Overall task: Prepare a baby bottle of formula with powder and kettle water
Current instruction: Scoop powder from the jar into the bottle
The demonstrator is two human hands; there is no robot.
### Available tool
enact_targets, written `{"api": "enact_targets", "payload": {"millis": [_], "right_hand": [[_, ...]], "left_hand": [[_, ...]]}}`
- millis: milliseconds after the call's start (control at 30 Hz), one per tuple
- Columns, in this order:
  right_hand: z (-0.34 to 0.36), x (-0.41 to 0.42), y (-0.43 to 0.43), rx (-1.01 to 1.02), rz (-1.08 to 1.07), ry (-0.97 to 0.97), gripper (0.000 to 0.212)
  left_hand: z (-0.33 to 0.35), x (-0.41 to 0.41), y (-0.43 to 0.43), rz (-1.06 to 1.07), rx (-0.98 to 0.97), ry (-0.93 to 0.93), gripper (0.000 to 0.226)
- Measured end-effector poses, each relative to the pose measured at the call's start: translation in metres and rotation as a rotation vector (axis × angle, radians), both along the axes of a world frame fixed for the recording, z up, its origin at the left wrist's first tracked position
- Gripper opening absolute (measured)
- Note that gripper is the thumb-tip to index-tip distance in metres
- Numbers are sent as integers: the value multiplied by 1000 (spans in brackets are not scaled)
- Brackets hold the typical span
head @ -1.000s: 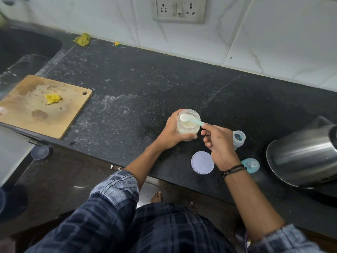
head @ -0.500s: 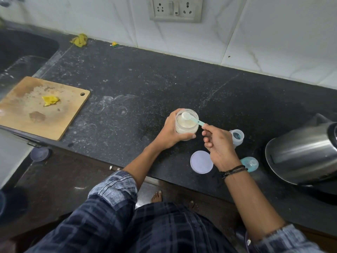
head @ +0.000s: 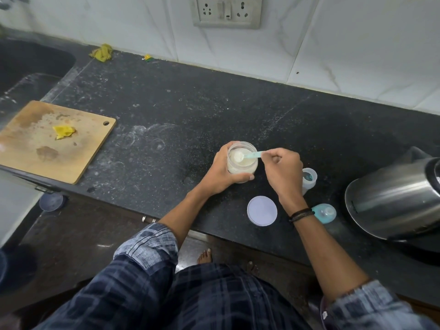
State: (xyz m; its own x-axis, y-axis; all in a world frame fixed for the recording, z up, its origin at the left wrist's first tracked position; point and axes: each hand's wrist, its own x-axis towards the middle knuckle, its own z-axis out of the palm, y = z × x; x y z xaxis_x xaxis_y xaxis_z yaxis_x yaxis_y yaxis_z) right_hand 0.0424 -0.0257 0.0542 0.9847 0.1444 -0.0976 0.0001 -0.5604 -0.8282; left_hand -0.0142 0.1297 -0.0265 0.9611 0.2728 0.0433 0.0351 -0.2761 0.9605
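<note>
On the black counter, my left hand (head: pixel 220 173) wraps around a clear jar of white powder (head: pixel 242 163). My right hand (head: pixel 283 172) pinches the handle of a pale green scoop (head: pixel 247 155), whose bowl, filled with powder, sits over the jar's mouth. The open baby bottle (head: pixel 309 178) stands just right of my right hand, partly hidden by it. The jar's round white lid (head: pixel 262 210) lies flat near the counter's front edge. The bottle's teal cap with teat (head: pixel 325 213) lies by my right wrist. A steel kettle (head: pixel 395 198) stands at the right.
A wooden cutting board (head: pixel 54 141) with a yellow scrap lies at the left, beside a dark sink (head: pixel 28 67). A yellow cloth (head: pixel 102 52) sits by the tiled wall. A socket plate (head: pixel 226 10) is on the wall above.
The scoop's bowl has dipped deeper over the jar's mouth and my right hand has turned, knuckles up. My left hand keeps the jar in place.
</note>
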Motion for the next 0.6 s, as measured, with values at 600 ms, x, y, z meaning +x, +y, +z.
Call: {"api": "enact_targets", "payload": {"millis": [600], "right_hand": [[17,3,26,-236,273,-15,17]], "left_hand": [[1,-1,-1,21,-38,9,84]]}}
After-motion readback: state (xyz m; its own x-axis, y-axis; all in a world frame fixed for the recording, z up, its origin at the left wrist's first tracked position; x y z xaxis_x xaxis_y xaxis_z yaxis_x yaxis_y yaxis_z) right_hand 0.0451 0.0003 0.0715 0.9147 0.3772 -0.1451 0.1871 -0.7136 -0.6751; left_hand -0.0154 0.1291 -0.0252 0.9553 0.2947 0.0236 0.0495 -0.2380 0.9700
